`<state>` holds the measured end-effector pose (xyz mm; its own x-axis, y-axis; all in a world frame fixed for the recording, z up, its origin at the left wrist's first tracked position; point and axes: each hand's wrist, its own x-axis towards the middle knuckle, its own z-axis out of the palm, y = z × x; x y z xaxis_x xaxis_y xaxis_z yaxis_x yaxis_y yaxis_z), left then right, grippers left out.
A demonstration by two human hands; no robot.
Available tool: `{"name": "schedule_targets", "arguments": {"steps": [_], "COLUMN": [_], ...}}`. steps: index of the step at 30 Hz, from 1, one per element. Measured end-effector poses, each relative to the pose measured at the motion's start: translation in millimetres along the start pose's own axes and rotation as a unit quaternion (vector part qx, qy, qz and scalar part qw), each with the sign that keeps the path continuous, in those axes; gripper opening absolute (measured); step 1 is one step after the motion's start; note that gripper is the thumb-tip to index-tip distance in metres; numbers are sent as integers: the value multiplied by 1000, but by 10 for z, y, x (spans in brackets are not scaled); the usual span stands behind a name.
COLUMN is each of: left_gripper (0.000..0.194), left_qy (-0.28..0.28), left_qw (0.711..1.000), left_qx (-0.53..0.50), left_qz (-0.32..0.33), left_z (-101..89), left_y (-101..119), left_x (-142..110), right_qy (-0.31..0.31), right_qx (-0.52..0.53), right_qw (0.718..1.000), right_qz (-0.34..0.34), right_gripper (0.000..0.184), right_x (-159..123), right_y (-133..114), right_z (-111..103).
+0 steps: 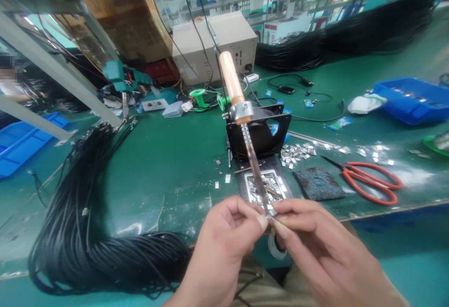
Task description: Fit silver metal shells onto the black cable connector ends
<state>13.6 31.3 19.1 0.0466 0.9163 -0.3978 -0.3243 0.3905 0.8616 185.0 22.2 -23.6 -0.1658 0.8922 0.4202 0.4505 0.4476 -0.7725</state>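
Under the tip of a wooden-handled soldering iron, both hands meet at a small shiny metal piece. My left hand is closed in a pinch at its left side; what lies inside those fingers is mostly hidden. Thumb and fingertips of my right hand pinch the piece from the right. A clamp holds the iron slanting down from a black fan frame. Just beyond the fingertips, a small tray holds loose silvery metal pieces. Thin black cable shows below the hands, over the lap.
A thick bundle of black cables bends along the bench's left. Orange-handled scissors and a dark sponge pad lie right of the tray. Metal pieces are scattered behind them. A blue bin stands far right.
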Motion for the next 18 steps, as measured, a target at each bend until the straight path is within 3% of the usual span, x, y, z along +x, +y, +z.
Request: {"name": "schedule_targets", "arguments": {"steps": [18], "left_gripper": [24], "left_qy": [0], "left_qw": [1000], "left_qx": [15], "left_qz": [4], "left_z": [-3], "left_y": [27], "left_x": [5], "right_qy": [14], "right_qx": [25], "right_qw": [1000], "right_qz": [8], "right_gripper": [8], "right_x": [-4], "right_y": [-14], "right_z": [10]}}
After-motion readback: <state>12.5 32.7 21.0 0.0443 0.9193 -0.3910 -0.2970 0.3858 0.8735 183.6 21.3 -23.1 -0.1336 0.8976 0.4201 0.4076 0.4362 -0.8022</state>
